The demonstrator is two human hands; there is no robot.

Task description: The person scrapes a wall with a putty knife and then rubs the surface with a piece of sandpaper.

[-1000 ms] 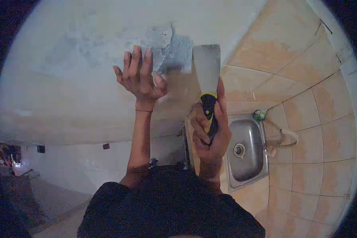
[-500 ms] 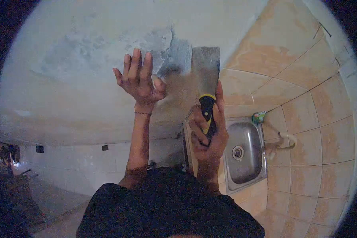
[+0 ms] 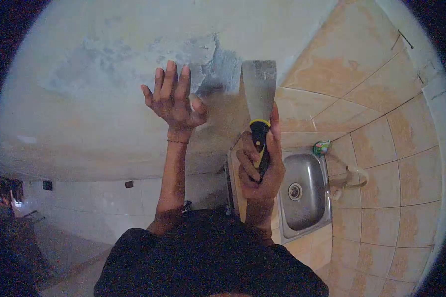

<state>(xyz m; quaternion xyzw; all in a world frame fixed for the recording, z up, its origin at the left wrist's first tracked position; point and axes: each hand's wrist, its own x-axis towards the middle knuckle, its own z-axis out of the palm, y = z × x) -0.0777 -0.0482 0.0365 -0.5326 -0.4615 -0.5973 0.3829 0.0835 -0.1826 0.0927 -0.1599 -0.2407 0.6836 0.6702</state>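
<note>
My right hand (image 3: 261, 166) is wrapped round the black and yellow handle of a wide scraper (image 3: 259, 89), its metal blade pointing up. My left hand (image 3: 176, 99) is raised with its fingers spread and holds nothing; a thin dark band circles the wrist. Behind both hands is a pale wall (image 3: 109, 123) with a grey, flaked patch (image 3: 224, 67) just left of the blade. Whether the blade or the left fingers touch the wall cannot be made out.
A steel sink (image 3: 305, 198) lies to the right of my right forearm, with a green packet (image 3: 322, 147) at its upper corner. Orange-patterned tiles (image 3: 376, 180) cover the wall at the right. White tiles (image 3: 94, 198) run along the lower left.
The view has shifted very slightly. The scraper blade is tilted a little and looks brighter. Both hands keep nearly the same pose.
</note>
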